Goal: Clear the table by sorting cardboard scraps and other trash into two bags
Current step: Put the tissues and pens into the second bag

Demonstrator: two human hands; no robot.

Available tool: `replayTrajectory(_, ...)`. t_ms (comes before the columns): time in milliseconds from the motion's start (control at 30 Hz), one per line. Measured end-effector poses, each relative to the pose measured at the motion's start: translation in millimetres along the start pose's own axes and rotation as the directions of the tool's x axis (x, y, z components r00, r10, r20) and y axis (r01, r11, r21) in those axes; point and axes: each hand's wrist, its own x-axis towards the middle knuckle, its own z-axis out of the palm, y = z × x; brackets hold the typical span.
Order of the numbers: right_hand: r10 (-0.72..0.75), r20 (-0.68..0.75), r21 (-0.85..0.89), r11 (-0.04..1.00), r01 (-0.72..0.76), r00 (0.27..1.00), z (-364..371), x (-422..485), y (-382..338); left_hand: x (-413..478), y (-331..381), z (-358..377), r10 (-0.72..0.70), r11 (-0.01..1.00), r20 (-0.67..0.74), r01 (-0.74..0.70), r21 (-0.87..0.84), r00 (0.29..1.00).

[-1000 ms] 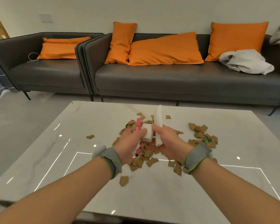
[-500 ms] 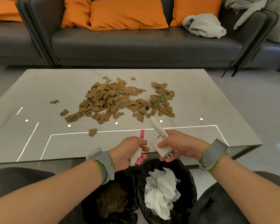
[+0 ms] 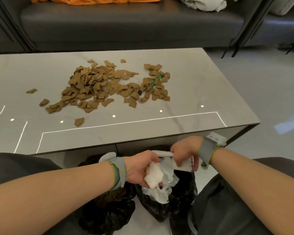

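Left hand (image 3: pixel 138 168) grips a foam lump (image 3: pixel 154 177); right hand (image 3: pixel 185 148) grips a white plug (image 3: pixel 183 165). Both hang directly above the paper-filled bag (image 3: pixel 182 206).

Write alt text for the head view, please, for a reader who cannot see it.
Over an open black plastic bag of crumpled white paper, the left hand holds a white foam lump and the right hand grips a white rectangular block. Beyond, torn brown cardboard scraps litter a grey marble table.
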Motion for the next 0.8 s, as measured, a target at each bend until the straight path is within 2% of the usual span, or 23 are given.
replayTrajectory(167,0.036,0.141,0.016,0.999,-0.039,0.989,6,11,4,5,5,4,0.004,1.0,0.07,-0.005,0.017,0.998)
replayTrajectory(233,0.001,0.104,0.0,1.0,-0.001,0.995,6,16,3,6,8,7,0.041,0.983,0.031,-0.046,0.18,0.999)
replayTrajectory(267,-0.021,0.067,0.012,1.0,0.02,0.998,4,17,2,4,10,9,0.077,0.934,-0.015,-0.066,0.351,0.997)
replayTrajectory(300,-0.053,0.028,0.041,0.998,0.052,0.998,0,18,0,0,14,9,0.152,0.83,-0.064,-0.092,0.551,0.986)
replayTrajectory(367,-0.139,-0.019,0.179,0.974,0.14,0.99,-14,16,-5,-12,27,5,0.393,0.496,-0.055,-0.161,0.853,0.918)
replayTrajectory(400,-0.193,-0.043,0.261,0.945,0.198,0.98,-25,13,-9,-21,38,0,0.485,0.349,-0.017,-0.176,0.92,0.874)
replayTrajectory(433,-0.245,-0.085,0.335,0.906,0.26,0.966,-36,9,-12,-29,47,-6,0.549,0.26,0.003,-0.174,0.95,0.836)
replayTrajectory(467,-0.28,-0.15,0.383,0.868,0.317,0.948,-47,6,-15,-37,57,-14,0.608,0.213,0.001,-0.165,0.963,0.794)
replayTrajectory(567,-0.248,-0.432,0.399,0.81,0.431,0.867,-81,9,-18,-54,86,-47,0.756,0.179,-0.044,-0.143,0.973,0.653)
replayTrajectory(667,-0.137,-0.679,0.267,0.869,0.417,0.721,-110,27,-12,-67,107,-83,0.837,0.205,-0.116,-0.111,0.972,0.534)
replayTrajectory(733,-0.092,-0.775,0.226,0.884,0.41,0.625,-125,40,-12,-71,114,-101,0.854,0.227,-0.165,-0.068,0.972,0.494)
replayTrajectory(800,-0.072,-0.816,0.234,0.866,0.442,0.573,-136,53,-18,-71,115,-114,0.841,0.233,-0.199,-0.004,0.972,0.502)
